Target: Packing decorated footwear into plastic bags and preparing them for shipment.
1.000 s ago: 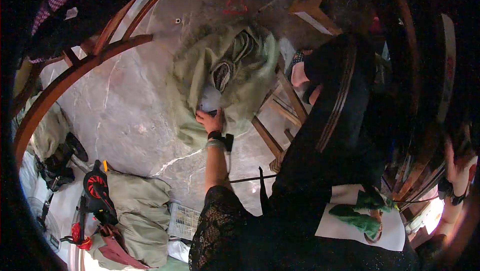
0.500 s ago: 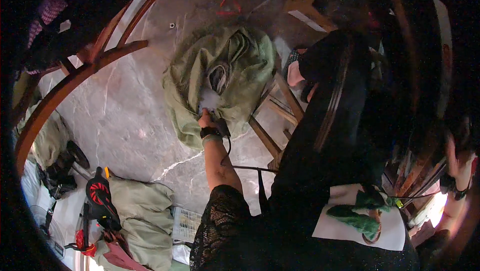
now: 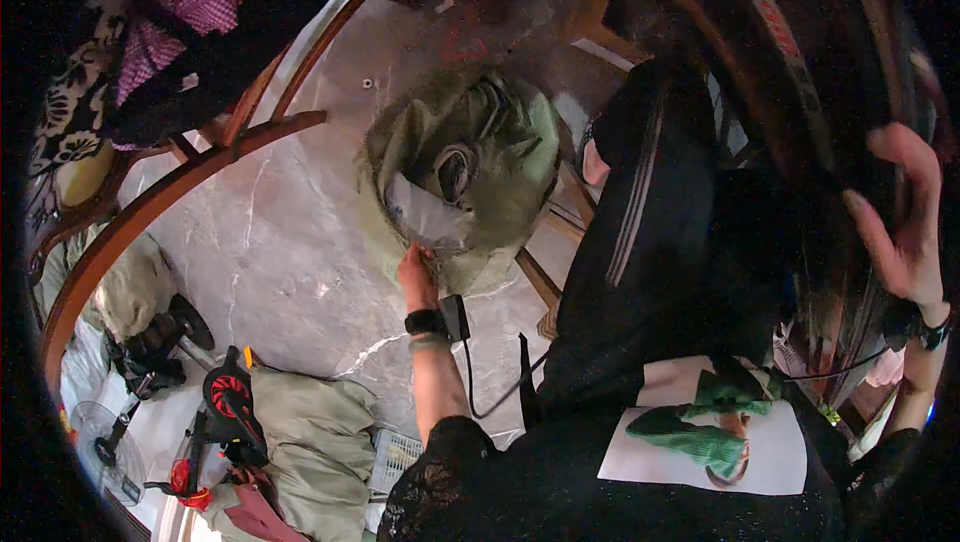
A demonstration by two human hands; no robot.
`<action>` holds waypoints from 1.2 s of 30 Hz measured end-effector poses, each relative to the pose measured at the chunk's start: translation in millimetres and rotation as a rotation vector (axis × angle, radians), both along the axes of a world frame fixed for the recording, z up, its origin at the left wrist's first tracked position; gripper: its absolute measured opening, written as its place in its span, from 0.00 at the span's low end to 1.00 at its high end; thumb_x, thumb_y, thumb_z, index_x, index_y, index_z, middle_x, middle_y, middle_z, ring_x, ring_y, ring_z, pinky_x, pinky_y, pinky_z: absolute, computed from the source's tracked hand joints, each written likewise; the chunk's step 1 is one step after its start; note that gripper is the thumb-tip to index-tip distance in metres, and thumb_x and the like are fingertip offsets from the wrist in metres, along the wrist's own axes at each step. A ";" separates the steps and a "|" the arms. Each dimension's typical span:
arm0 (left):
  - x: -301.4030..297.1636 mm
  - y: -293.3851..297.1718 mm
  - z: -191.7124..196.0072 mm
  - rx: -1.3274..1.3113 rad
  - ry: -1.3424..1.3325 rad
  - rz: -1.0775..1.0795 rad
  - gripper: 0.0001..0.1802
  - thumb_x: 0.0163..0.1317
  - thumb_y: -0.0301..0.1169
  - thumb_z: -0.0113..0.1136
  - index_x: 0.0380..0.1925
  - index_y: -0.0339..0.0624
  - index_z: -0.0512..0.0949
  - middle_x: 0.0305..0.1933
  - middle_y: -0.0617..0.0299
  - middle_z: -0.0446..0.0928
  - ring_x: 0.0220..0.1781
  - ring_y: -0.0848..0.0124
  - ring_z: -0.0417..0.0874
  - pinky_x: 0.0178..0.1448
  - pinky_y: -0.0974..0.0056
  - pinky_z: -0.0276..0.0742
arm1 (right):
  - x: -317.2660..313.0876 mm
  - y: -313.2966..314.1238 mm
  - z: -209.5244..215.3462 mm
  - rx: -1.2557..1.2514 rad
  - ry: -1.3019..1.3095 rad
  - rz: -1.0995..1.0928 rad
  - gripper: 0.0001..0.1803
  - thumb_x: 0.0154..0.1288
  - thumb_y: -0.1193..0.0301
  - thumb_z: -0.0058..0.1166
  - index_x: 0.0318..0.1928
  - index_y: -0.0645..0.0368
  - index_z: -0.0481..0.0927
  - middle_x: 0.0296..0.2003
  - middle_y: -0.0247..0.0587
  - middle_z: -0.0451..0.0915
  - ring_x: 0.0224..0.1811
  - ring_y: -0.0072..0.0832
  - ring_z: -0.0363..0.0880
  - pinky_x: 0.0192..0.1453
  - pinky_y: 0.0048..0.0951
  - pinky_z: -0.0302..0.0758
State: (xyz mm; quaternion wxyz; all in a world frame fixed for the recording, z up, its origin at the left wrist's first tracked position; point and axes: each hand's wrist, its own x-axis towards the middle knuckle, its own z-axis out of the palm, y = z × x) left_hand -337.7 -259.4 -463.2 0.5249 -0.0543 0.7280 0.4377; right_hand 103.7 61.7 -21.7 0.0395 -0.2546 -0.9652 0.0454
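Observation:
A large green woven sack [image 3: 520, 157] stands on the floor in front of me with its mouth open. Inside it lie a grey, ring-shaped bundle [image 3: 455, 172] and some whitish translucent plastic [image 3: 425, 217]. My left hand [image 3: 417, 270] is closed on the near edge of the sack, beside the plastic; its fingertips are partly hidden. Far to the right, my right hand [image 3: 905, 232] is raised with thumb and fingers apart, holding nothing visible. Both wrists wear dark bands, and a cable runs from a small black box [image 3: 454, 318] at the left wrist.
A curved wooden chair frame [image 3: 150, 212] with clothes is at left. Pale cushions [image 3: 310, 432], a black-and-red device [image 3: 230, 397] and a white basket [image 3: 395, 462] lie lower left. Printed sheets [image 3: 650, 457] rest on my lap; a wooden stool leg [image 3: 540, 277] stands beside the sack.
My right hand has come up and forward at the right edge. The sack's mouth is wider, showing more plastic, and the left hand stays at its near edge. The view has shifted slightly.

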 end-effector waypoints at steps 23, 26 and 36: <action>112.0 82.2 391.4 0.834 1.117 -0.379 0.10 0.62 0.25 0.50 0.42 0.35 0.75 0.42 0.53 0.76 0.48 0.66 0.73 0.57 0.60 0.68 | -40.0 -76.3 26.2 -0.888 0.645 -0.089 0.52 0.48 0.58 0.70 0.65 0.69 0.51 0.57 0.54 0.65 0.56 0.43 0.71 0.58 0.38 0.71; 144.9 95.3 410.1 0.951 0.856 -0.537 0.09 0.60 0.25 0.53 0.40 0.36 0.76 0.41 0.54 0.77 0.46 0.66 0.74 0.55 0.60 0.69 | -49.7 -111.5 22.6 -1.219 0.782 -0.112 0.61 0.46 0.47 0.68 0.64 0.76 0.44 0.57 0.65 0.62 0.62 0.45 0.64 0.66 0.35 0.63; 227.9 109.4 485.5 1.145 0.125 -1.333 0.09 0.51 0.29 0.66 0.32 0.39 0.80 0.37 0.59 0.79 0.39 0.63 0.79 0.44 0.60 0.73 | 24.7 -151.3 43.4 -1.656 1.063 -0.262 0.42 0.52 0.71 0.66 0.65 0.62 0.58 0.57 0.39 0.70 0.59 0.25 0.67 0.64 0.30 0.65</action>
